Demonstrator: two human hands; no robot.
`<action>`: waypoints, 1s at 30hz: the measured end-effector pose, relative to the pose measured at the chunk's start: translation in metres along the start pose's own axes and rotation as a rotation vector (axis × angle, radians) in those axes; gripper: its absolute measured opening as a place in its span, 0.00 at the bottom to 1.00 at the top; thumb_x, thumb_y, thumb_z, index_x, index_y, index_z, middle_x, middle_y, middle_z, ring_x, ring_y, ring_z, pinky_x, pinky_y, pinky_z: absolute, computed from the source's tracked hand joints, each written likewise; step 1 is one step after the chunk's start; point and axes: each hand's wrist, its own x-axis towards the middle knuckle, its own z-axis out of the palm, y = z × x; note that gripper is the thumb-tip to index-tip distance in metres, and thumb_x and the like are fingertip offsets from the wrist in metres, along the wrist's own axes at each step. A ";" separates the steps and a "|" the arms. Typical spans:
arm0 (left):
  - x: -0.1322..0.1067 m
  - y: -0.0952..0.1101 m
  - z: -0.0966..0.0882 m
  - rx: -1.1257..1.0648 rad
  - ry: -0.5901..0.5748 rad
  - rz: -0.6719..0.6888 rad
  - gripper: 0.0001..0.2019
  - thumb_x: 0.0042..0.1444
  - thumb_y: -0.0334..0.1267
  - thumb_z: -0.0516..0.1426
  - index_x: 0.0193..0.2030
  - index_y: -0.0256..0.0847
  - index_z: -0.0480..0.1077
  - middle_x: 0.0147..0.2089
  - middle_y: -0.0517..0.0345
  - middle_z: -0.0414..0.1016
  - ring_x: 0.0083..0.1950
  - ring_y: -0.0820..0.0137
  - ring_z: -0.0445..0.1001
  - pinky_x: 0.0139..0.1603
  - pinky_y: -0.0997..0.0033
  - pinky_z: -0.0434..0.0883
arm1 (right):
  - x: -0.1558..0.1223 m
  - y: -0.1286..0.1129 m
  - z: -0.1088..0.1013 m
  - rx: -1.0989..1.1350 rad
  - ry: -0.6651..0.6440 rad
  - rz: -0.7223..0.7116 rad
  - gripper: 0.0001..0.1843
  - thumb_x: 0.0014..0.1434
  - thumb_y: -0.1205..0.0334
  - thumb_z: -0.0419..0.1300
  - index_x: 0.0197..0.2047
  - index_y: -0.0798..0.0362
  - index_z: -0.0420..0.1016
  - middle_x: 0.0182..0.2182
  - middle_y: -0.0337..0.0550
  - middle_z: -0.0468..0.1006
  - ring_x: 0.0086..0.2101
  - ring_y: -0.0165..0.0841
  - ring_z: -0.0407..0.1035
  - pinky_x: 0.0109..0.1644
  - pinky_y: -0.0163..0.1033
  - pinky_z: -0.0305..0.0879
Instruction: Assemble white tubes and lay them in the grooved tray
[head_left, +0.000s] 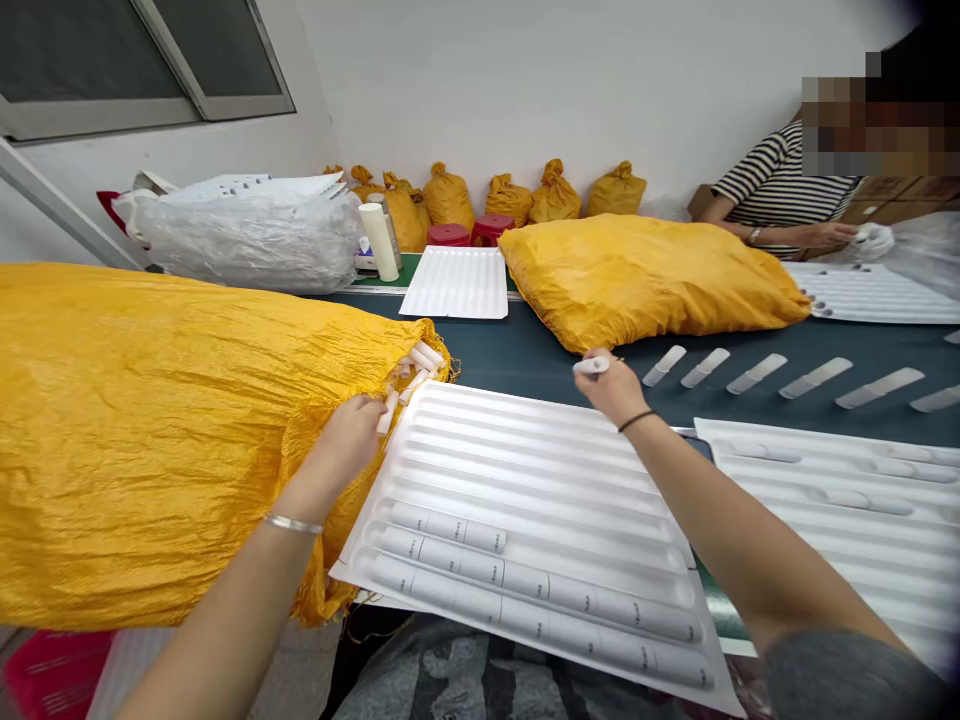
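Observation:
My left hand is closed on a short white tube at the mouth of a big yellow woven sack, where more white tubes spill out. Beyond the tray, my right hand grips another white tube over the dark belt. Between my arms lies a white ridged tray. Its nearest grooves hold rows of white tubes with small dark print; the third row from my side is filled only on the left.
White tubes stand tilted in a line on the dark belt. A second ridged tray with a few tubes lies right. A full yellow sack and a small tray sit across. A co-worker in a striped shirt sits far right.

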 end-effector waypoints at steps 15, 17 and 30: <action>-0.017 0.010 -0.002 -0.319 0.327 0.128 0.12 0.59 0.40 0.53 0.48 0.41 0.71 0.51 0.51 0.70 0.54 0.64 0.68 0.58 0.61 0.66 | -0.094 -0.057 0.005 0.135 -0.315 -0.412 0.10 0.57 0.64 0.58 0.26 0.52 0.76 0.25 0.43 0.78 0.27 0.32 0.72 0.32 0.33 0.64; -0.021 0.032 -0.005 -0.481 0.374 0.177 0.12 0.58 0.39 0.56 0.48 0.42 0.70 0.50 0.53 0.72 0.55 0.65 0.68 0.57 0.62 0.66 | -0.136 -0.082 0.021 0.126 -0.363 -0.585 0.03 0.52 0.64 0.63 0.31 0.53 0.77 0.30 0.46 0.78 0.31 0.36 0.73 0.35 0.35 0.67; -0.034 0.081 -0.009 -0.458 0.113 0.436 0.17 0.62 0.38 0.51 0.58 0.44 0.63 0.44 0.52 0.71 0.45 0.66 0.70 0.45 0.66 0.69 | -0.118 -0.068 -0.024 0.794 -0.026 -0.558 0.15 0.62 0.62 0.54 0.52 0.53 0.68 0.39 0.46 0.76 0.37 0.32 0.70 0.42 0.40 0.70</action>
